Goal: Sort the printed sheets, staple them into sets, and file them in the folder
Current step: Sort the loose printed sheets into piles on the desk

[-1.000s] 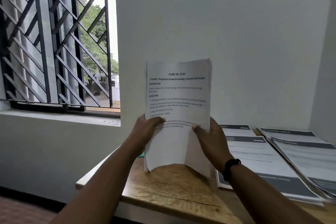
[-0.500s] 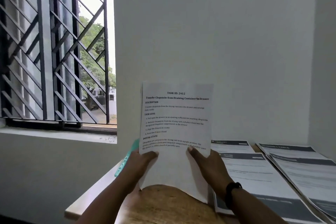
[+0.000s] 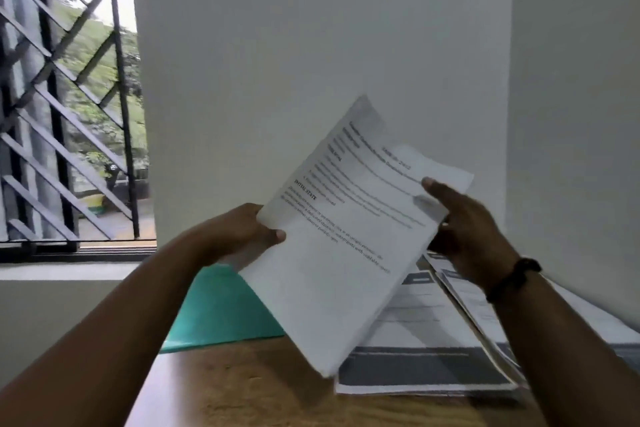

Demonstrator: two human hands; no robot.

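A thin stack of white printed sheets [image 3: 346,236] with black text is held up in the air above the wooden table [image 3: 263,395], tilted so its top edge leans to the right. The left hand [image 3: 239,232] grips its left edge, thumb pressed on the front and fingers curled behind. The right hand [image 3: 464,222] pinches the upper right edge, thumb on the front face; a black wristband [image 3: 512,277] circles that wrist. Below the stack, a flat teal plastic folder [image 3: 221,308] lies on the table beside overlapping sheets with dark grey header bands [image 3: 426,357]. A barred window [image 3: 65,107] is at the left.
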